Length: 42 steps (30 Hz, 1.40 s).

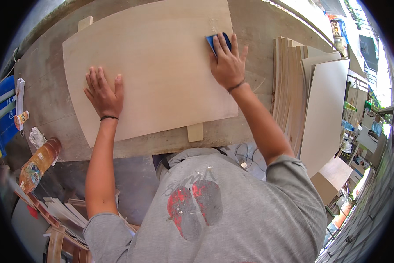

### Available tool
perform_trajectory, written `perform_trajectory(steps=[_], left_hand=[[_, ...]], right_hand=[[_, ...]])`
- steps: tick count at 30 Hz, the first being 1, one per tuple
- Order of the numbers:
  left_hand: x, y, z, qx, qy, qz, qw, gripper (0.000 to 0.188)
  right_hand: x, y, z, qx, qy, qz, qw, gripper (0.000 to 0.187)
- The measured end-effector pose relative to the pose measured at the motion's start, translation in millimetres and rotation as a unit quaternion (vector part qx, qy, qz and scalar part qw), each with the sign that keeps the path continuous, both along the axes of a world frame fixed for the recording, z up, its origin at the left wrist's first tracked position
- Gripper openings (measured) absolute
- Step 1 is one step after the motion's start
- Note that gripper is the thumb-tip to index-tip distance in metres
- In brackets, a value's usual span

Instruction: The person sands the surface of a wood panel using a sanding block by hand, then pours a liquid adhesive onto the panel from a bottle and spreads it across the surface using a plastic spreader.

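Observation:
A large pale plywood sheet (162, 70) lies flat on the worktable. My left hand (104, 94) rests on its left part, palm down with fingers stretched out, holding nothing. Near the sheet's upper right edge, my right hand (228, 65) presses a small blue piece of sandpaper (210, 43) against the surface. The fingers lie over the sandpaper and hide most of it. Pale specks of dust show on the wood just beyond it. Small wood blocks (195, 132) stick out from under the sheet at the near and far edges.
The brown worktable (43, 65) extends past the sheet. Stacked boards (289, 83) and a white panel (324, 101) stand at the right. On the left are an amber plastic bottle (41, 160), a crumpled white cloth (37, 136) and a small orange-white container (21, 118). Wood strips (65, 212) lie lower left.

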<state>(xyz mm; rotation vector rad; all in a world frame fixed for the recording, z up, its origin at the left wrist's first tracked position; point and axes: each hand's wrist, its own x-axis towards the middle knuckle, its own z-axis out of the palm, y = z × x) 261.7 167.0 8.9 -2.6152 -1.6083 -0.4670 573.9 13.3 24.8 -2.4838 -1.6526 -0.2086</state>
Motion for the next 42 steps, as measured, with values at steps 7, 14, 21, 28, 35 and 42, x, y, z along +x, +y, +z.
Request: perform_trajectory(steps=[7, 14, 21, 28, 35, 42], left_hand=[[-4.0, -7.5, 4.2, -0.013, -0.003, -0.003, 1.000, 0.064], [-4.2, -1.9, 2.5, -0.014, -0.009, -0.005, 1.000, 0.066], [-7.5, 0.2, -0.3, -0.010, -0.003, -0.015, 1.000, 0.064], [-4.1, -5.3, 5.4, -0.022, -0.001, -0.016, 1.000, 0.063], [-0.7, -5.1, 0.4, -0.016, -0.004, -0.017, 1.000, 0.062], [79.9, -47.1, 15.8, -0.099, 0.047, -0.311, 0.944, 0.052]], right_hand=[[-6.9, 2.6, 5.7, 0.018, 0.018, 0.008, 1.000, 0.045], [6.0, 24.5, 0.5, 0.034, 0.018, 0.004, 0.999, 0.044], [9.8, 38.8, 0.5, 0.047, 0.035, -0.009, 0.998, 0.047], [16.1, 43.5, 1.4, 0.057, 0.016, -0.009, 0.998, 0.047], [34.2, 59.6, 11.3, 0.020, 0.054, -0.046, 0.997, 0.039], [71.4, 42.3, 54.4, 0.234, 0.334, -0.158, 0.899, 0.034]])
